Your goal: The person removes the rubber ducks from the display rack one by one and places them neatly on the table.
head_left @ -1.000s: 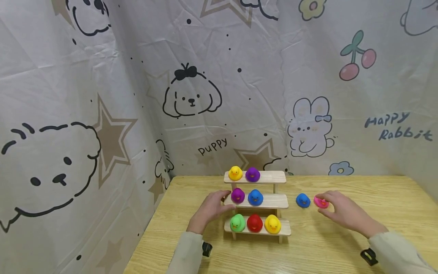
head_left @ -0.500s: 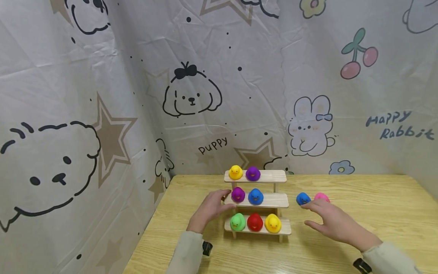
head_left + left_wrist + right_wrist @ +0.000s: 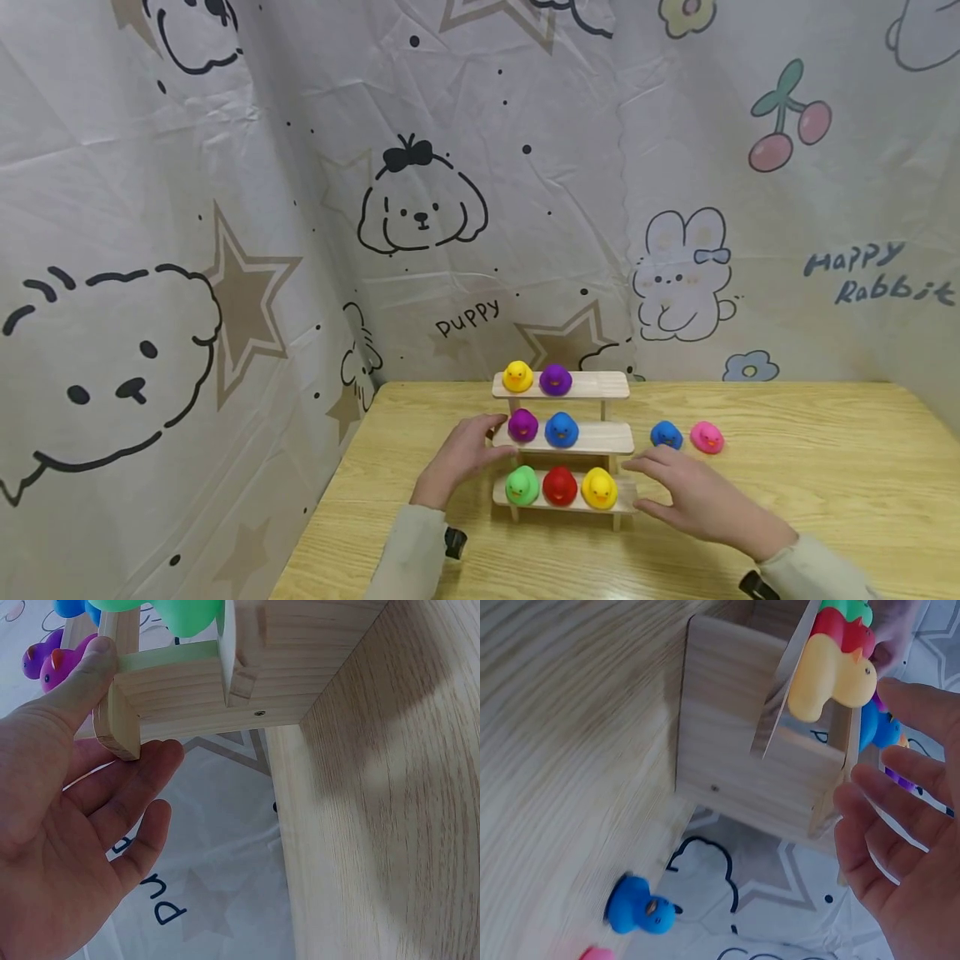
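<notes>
A three-tier wooden display stand (image 3: 603, 437) holds several rubber ducks. On the bottom board sit a green duck (image 3: 522, 487), a red duck (image 3: 560, 487) and a yellow duck (image 3: 600, 489). The middle board carries a magenta duck (image 3: 522, 425) and a blue duck (image 3: 562, 430); a yellow and a purple duck are on top. My left hand (image 3: 463, 462) grips the middle board's left end, thumb (image 3: 90, 675) above and fingers (image 3: 139, 776) beneath. My right hand (image 3: 697, 496), holding nothing, is beside the stand's right end with its fingers loosely spread and slightly bent.
To the right of the stand, another blue duck (image 3: 666, 435) and a pink duck (image 3: 707, 437) rest on the wood-grain table (image 3: 840, 467). A printed cloth (image 3: 570, 208) hangs behind the table and along its left side.
My right hand has come away from the pink duck and moved left to the stand's right end. The pink duck stays on the table beside the blue one. My left hand keeps its place.
</notes>
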Motion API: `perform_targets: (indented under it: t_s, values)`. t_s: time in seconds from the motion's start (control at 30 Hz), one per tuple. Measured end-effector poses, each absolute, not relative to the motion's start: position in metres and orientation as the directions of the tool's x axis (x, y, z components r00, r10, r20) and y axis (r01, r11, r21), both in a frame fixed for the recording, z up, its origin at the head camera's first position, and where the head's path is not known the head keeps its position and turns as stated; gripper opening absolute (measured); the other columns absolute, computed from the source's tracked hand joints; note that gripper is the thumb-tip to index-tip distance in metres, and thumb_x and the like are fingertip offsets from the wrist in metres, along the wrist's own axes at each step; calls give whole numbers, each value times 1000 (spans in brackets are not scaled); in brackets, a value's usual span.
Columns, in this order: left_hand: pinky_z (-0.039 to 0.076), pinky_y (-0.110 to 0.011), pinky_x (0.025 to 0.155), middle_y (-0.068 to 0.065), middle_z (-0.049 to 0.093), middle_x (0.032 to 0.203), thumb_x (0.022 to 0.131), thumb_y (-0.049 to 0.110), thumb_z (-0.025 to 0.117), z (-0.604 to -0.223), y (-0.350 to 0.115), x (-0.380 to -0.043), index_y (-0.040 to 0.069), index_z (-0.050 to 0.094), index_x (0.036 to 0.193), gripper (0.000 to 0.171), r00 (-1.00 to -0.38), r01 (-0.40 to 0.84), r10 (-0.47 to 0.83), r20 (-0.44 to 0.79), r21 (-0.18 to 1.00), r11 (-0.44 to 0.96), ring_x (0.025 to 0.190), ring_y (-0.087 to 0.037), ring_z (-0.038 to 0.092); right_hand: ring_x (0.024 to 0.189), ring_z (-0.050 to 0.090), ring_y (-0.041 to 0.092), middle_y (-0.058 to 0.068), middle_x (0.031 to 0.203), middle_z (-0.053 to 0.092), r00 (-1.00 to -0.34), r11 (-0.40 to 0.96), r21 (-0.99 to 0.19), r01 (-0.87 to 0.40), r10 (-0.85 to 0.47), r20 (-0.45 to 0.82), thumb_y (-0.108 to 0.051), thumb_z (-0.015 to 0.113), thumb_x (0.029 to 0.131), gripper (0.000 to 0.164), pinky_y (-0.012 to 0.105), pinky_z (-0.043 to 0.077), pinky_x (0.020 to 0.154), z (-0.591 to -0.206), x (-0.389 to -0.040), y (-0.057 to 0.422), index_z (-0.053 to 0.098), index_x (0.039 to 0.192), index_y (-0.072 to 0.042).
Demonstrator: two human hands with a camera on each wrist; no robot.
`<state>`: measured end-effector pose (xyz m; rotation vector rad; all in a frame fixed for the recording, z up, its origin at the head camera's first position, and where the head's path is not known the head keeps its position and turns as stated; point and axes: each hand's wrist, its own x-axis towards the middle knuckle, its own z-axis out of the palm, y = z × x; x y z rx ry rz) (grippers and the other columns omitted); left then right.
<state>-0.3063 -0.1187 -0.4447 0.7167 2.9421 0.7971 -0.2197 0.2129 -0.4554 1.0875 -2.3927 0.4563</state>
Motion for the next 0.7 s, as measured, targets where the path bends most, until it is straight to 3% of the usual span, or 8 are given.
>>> perform_targets:
  t_s: [0.2,0.7]
  values:
    - [49,-35,86,-8,63,117,85,39,69,-445,-118,-306,7,56,130,56,-897,423,429,104,482,767,98,-20,59,94,61,18,0,107,62,-600,641,-119,-758,-615,512,-26,82,73,44,36,53,77,-457,-221,200,66,109,-7]
    - [48,-37,88,-10,62,120,85,40,68,-445,-119,-306,6,56,130,58,-892,434,437,113,481,762,102,-21,59,90,61,17,1,103,64,-568,622,-84,-779,-642,515,-26,83,70,49,36,53,76,-462,-229,184,66,112,-6]
